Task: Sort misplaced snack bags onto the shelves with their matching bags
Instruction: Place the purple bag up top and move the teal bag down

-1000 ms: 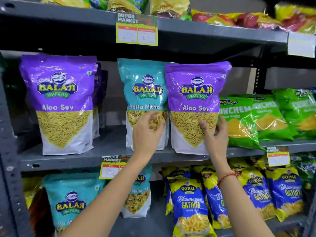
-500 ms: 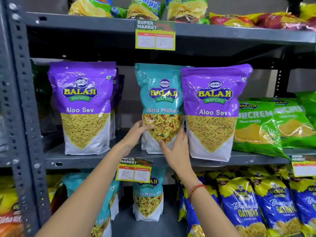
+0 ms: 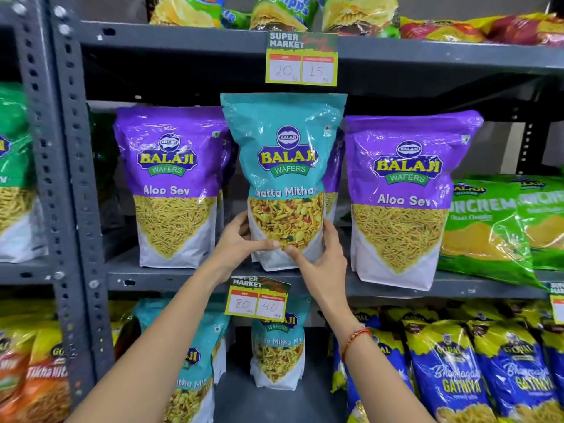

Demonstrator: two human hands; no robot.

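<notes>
A teal Khatta Mitha bag stands upright at the front of the middle shelf, between two purple Aloo Sev bags. My left hand grips its lower left edge. My right hand grips its lower right corner, thumb across the front. More purple bags show behind it. On the shelf below stand matching teal Khatta Mitha bags.
Green snack bags lie right of the purple ones. Blue Gathiya bags fill the lower right. A grey perforated upright stands left. Price tags hang on the shelf edges. Orange bags sit at lower left.
My right hand left the purple bag and joined the left on the teal bag. The teal bag has come forward and up from between the purple bags.
</notes>
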